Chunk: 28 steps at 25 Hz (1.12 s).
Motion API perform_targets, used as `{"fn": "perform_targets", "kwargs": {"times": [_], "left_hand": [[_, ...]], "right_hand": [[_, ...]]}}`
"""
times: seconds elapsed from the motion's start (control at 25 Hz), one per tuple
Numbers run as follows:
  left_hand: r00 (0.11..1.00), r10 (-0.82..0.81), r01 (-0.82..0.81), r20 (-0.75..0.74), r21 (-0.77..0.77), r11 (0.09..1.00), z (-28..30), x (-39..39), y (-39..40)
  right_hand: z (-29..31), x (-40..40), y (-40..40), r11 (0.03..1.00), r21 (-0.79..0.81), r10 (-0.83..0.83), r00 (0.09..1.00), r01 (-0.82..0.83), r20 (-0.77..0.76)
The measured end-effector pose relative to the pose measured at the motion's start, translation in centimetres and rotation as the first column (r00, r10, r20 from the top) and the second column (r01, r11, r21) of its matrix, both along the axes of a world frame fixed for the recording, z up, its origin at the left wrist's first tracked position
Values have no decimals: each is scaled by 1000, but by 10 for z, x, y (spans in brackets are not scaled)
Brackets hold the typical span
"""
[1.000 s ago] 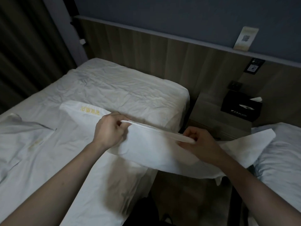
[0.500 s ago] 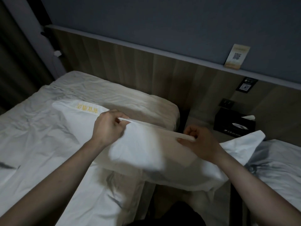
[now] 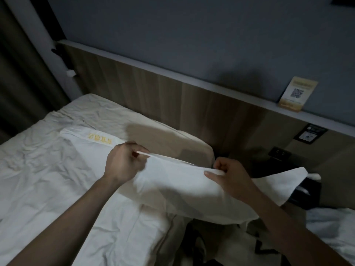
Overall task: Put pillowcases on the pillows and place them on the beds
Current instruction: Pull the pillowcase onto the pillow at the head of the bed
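A white pillowcase with yellow embroidered lettering at its far left end is stretched between my hands above the gap between two beds. My left hand pinches its upper edge near the left bed's corner. My right hand grips the same edge further right, and the cloth's right corner hangs past it. The left bed lies under crumpled white sheets. Only a corner of the right bed shows at lower right. I cannot make out a separate pillow in this dim light.
A wooden headboard panel runs behind both beds, its ledge carrying a QR-code card. A black tissue box sits on the nightstand between the beds, partly behind the cloth. Dark curtains hang at left. A dark bag lies on the floor.
My view has lifted and turned right, so the headboard and wall fill more of the frame. Both hands keep their hold on the pillowcase edge, with the cloth still taut between them.
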<state>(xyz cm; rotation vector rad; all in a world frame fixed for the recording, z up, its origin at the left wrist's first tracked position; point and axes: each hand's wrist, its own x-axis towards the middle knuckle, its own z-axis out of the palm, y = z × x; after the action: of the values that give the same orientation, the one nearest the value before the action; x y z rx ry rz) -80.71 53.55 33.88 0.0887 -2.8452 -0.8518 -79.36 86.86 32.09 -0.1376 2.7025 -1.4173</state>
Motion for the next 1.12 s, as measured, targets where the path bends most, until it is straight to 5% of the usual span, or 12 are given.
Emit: {"fn": "perform_targets", "kwargs": {"times": [0.36, 0.68, 1.12], "left_hand": [[986, 121, -119, 111, -23, 993, -4, -84, 11], [989, 82, -84, 124, 15, 996, -13, -152, 11], [988, 15, -14, 153, -5, 1000, -47, -281, 37]], "right_hand": [[-10, -103, 15, 990, 33, 139, 988, -137, -67], [-27, -150, 10, 995, 82, 63, 992, -54, -113], [-71, -240, 25, 998, 38, -55, 982, 49, 181]]}}
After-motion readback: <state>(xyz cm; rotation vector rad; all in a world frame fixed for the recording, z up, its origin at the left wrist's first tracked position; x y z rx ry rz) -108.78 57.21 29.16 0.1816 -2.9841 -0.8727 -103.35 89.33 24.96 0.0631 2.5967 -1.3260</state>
